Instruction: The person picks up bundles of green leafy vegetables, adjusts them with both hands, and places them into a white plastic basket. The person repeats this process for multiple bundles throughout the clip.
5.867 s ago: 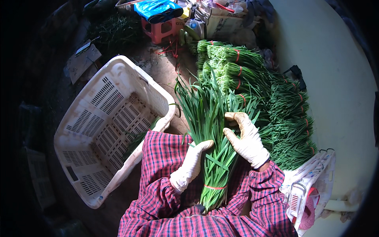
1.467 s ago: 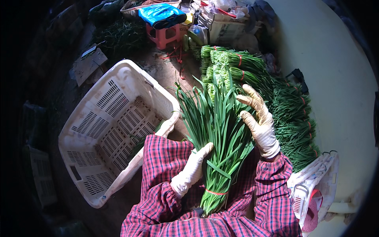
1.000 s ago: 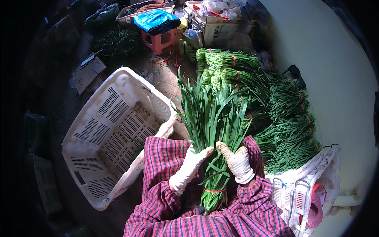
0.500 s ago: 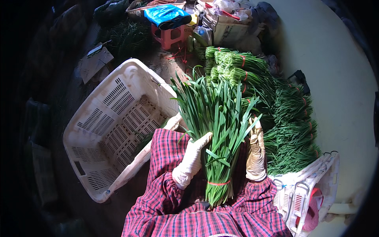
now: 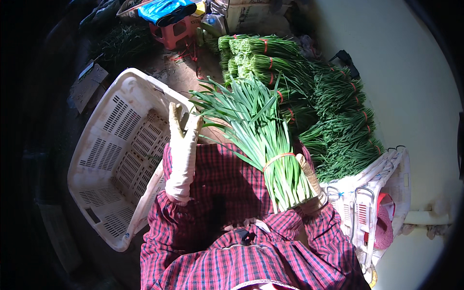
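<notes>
A bundle of garlic chives (image 5: 275,140) lies tilted over my lap. Its pale cut ends point toward me and its green leaf tips spread to the far left. A red band circles the stems low down. My right hand (image 5: 311,182), in a soiled pale glove, grips the bundle near the cut ends from the right, its fingers partly hidden beneath the stems. Off to the left, my white-gloved left hand (image 5: 184,140) is raised with its fingers apart and nothing in it, between the leaf tips and the white plastic crate (image 5: 130,72).
Stacked banded bundles (image 5: 338,125) fill the right side along the pale wall (image 5: 406,96). A white basket (image 5: 362,203) with metal handles stands at the near right. At the back is a red stool (image 5: 171,35) under a blue bag (image 5: 166,10); cardboard (image 5: 89,84) lies far left.
My left hand has let go of the bundle and moved left, fingers apart. My right hand has taken hold near the cut ends. The bundle has tilted, with its cut ends shifted right.
</notes>
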`<state>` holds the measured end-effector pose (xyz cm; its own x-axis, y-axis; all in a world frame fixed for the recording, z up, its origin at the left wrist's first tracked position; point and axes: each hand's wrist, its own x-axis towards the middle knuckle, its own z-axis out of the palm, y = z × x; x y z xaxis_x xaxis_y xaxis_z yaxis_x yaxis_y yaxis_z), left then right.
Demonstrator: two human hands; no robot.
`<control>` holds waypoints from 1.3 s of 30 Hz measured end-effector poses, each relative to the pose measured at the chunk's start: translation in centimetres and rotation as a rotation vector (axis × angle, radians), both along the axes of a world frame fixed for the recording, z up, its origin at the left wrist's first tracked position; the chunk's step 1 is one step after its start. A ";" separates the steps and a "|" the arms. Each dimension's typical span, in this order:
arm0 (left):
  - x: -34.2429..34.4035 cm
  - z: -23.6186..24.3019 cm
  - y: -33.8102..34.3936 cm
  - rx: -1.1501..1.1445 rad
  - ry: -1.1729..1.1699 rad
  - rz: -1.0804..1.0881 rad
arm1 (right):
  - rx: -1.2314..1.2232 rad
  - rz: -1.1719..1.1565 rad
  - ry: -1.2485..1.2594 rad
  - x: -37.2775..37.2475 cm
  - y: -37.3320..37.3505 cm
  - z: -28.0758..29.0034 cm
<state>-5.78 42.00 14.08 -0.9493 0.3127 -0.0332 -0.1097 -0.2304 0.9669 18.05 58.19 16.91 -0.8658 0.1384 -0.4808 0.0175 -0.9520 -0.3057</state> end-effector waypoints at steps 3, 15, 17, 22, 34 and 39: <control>2.1 1.2 -1.4 -0.549 0.990 -0.225 | 0.088 0.076 -0.069 -0.1 0.6 0.6; 4.4 0.5 3.1 -0.106 0.702 -0.804 | 0.546 0.568 -0.021 -1.5 3.7 1.7; 4.4 0.3 2.6 0.103 0.149 -0.834 | 0.862 0.592 -0.179 -1.9 4.3 1.5; 3.2 0.3 3.2 0.061 0.086 -0.739 | 1.350 0.138 0.144 -4.3 2.4 0.6; -10.7 13.9 -14.2 0.425 0.385 0.270 | 1.747 0.044 0.180 -12.2 1.9 -4.3; -12.4 19.5 -22.2 -0.537 0.575 0.198 | 1.560 0.077 0.053 -12.9 2.7 -5.9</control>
